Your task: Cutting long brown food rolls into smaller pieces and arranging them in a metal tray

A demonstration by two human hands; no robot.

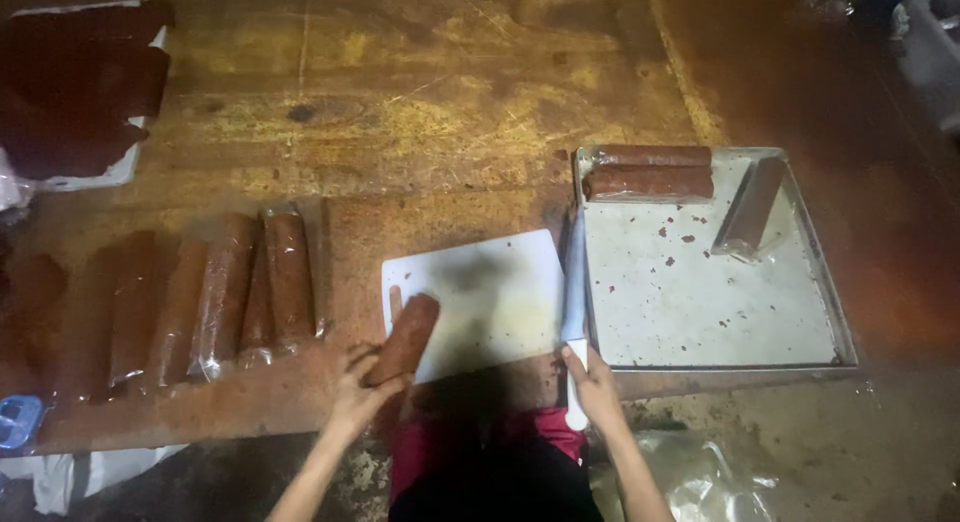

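Observation:
My left hand [358, 390] grips a brown roll [405, 337] that lies slanted over the left edge of a white cutting board [490, 297]. My right hand [597, 385] holds a long knife [574, 282] by its white handle, the blade lying along the board's right edge and pointing away from me. A thin brown strip lies on the board just left of the roll.
A metal tray [700, 292] to the right holds three wrapped brown rolls [648, 172] at its far end. Several wrapped rolls [225, 292] lie in a row at left. Dark sheets [75, 82] sit on a white tray at far left.

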